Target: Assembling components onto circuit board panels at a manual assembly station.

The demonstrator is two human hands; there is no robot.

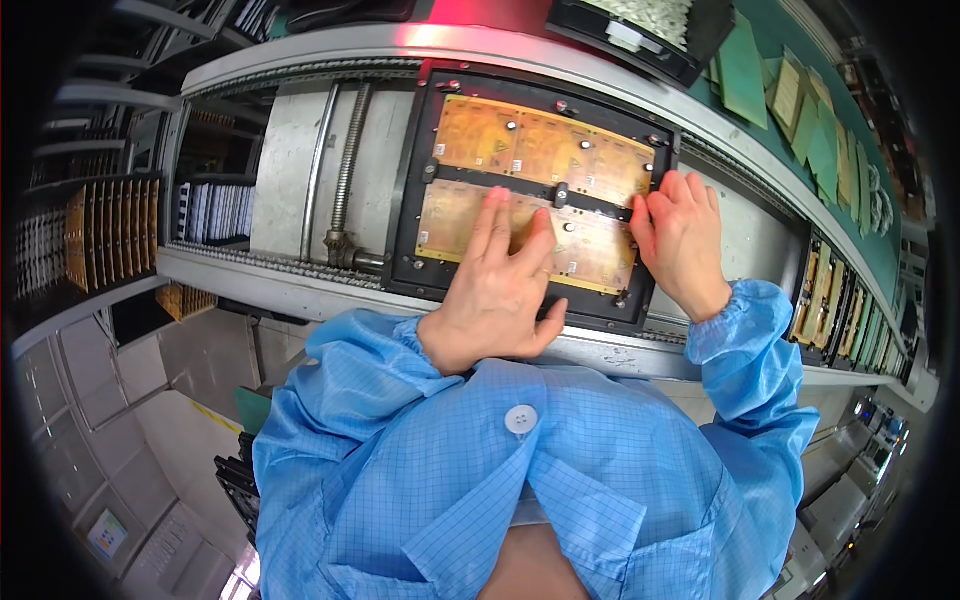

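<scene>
A black pallet frame [407,205] lies across the conveyor in front of me, holding two orange-yellow circuit board panels side by side. The far panel [548,145] shows several small round parts. On the near panel [455,218] my left hand [500,275] rests with its fingers stretched out, covering part of it. At the pallet's right edge, my right hand [683,235] is closed, thumb and curled fingers together by the bar between the panels. What it pinches there, if anything, is hidden. Black turning clips show on that bar, a middle one [562,195] and a left one [431,170].
Metal conveyor rails [250,270] with chains run along both sides of the pallet. Left of it is a threaded rod [352,150]. Board racks stand at left [112,235] and right [826,290]. Beyond are a black bin [650,45] of white parts and green boards [740,75].
</scene>
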